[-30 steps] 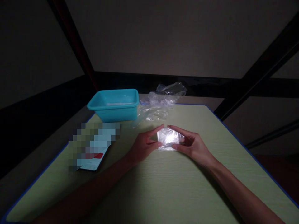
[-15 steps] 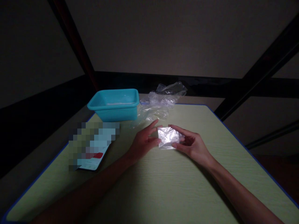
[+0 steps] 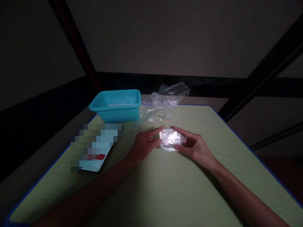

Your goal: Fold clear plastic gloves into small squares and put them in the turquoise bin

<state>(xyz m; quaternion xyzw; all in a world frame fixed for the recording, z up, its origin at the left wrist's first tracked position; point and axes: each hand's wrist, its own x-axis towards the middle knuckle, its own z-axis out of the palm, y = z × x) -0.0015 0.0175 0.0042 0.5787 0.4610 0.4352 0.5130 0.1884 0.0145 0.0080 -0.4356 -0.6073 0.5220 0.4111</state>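
A small flat rectangular packet (image 3: 170,137) in clear, shiny plastic is held just above or on the table; what lies inside cannot be made out through the glare. My right hand (image 3: 195,146) grips its right side, forefinger along the top edge and thumb at the bottom edge. At the packet's left edge, my left hand (image 3: 144,145) has its thumb against the near left side and its forefinger stretched to the upper left corner. Its other fingers are partly hidden.
A turquoise plastic basin (image 3: 115,108) stands at the back left of the pale table (image 3: 165,189). Crumpled clear plastic bags (image 3: 163,102) lie beside it, by the back edge. A lit phone (image 3: 91,165), partly pixelated, rests at the left. A dark wall rises behind.
My left forefinger has come down and right, from raised above the packet to its upper left corner. The right hand and the packet have hardly moved.
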